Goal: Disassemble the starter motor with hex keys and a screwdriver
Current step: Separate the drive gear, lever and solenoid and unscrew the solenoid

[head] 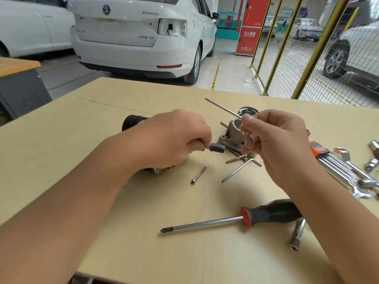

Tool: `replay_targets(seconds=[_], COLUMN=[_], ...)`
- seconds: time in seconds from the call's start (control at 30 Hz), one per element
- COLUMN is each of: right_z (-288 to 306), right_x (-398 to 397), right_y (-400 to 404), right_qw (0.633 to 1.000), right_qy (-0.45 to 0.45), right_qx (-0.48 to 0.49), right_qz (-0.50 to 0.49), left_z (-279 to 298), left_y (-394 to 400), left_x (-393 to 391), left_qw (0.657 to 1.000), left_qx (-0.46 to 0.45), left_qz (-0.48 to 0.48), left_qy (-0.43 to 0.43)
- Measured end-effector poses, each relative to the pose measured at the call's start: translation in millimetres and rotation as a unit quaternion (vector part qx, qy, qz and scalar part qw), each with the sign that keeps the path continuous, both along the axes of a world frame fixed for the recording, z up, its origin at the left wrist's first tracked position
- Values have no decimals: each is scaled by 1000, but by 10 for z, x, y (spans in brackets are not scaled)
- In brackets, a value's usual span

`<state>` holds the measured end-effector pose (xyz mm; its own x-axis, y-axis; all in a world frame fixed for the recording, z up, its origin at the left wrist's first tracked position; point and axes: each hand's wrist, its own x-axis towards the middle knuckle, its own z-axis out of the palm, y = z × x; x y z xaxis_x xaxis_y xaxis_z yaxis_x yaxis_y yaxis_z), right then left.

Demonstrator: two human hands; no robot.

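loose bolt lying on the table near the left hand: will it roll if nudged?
Probably. The bolt has a round slim shank and lies flat on the smooth table, so a sideways nudge should roll it. Its wider head would likely curve the path. It looks like stiff metal.

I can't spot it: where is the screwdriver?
The screwdriver lies on the table, near its front edge, its handle partly under the right forearm.

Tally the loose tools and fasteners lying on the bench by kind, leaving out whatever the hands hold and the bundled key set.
Screwdriver: 1
Loose hex key: 1
Long bolts: 2
Socket extension bar: 1
Total: 5
The spanners at the right edge overlap too much to count.
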<state>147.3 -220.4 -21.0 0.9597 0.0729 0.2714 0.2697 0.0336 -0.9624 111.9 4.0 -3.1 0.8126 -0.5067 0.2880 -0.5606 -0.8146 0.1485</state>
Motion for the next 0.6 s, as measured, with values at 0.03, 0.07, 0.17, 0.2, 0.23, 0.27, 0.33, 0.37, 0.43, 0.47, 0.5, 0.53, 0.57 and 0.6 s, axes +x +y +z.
replay_targets(seconds=[0.03, 0.07, 0.17, 0.2, 0.23, 0.27, 0.33, 0.37, 0.43, 0.47, 0.5, 0.53, 0.57, 0.6], right_z=[6, 10, 16, 15, 15, 11, 4, 0, -9, -16, -21, -25, -26, -27], right_x=[-3, -4, -6, -4, 0, 5, 13, 16, 22, 24, 27, 29, 30, 31], right_y=[-1, -2, -8, -11, -16, -19, -21, -20, -18, -18, -19, -20, -21, -22], right_qw=[1000, 1000, 1000, 1000, 1000, 1000, 999, 998, 997, 997, 997, 997, 997, 997], right_qy=[0, 0, 0, -2, -6, -10, -21, -27, -36, -38, -38, -37, -36, -36], right_qx=[4, 8, 11, 7, 0, -6, -18, -26, -42, -46, -48, -48, -49, -51], right_qz=[-5, -9, -13, -17, -23, -29, -39, -43, -48, -50, -50, -51, -53, -54], left_z=[-35, -73, -170, -194, -212, -224, -238, -243, -250, -251, -253, -260, -268, -277], left_y=[-57, -107, -233, -262, -285, -303, -337, -353, -377, -386, -392, -393, -391, -384], left_x=[3, 2, -18, -24, -26, -27, -34, -37, -42, -43, -43, -43, -43, -41], left_qw=[1000, 998, 988, 984, 982, 981, 981, 981, 980, 980, 979, 978, 978, 979], left_qx=[30, 65, 152, 167, 174, 178, 179, 179, 183, 187, 191, 192, 191, 187], left_qz=[4, 6, -6, -12, -15, -16, -20, -23, -24, -23, -22, -22, -24, -30], left_qy=[7, 2, -40, -56, -66, -72, -77, -77, -72, -71, -72, -74, -77, -81])
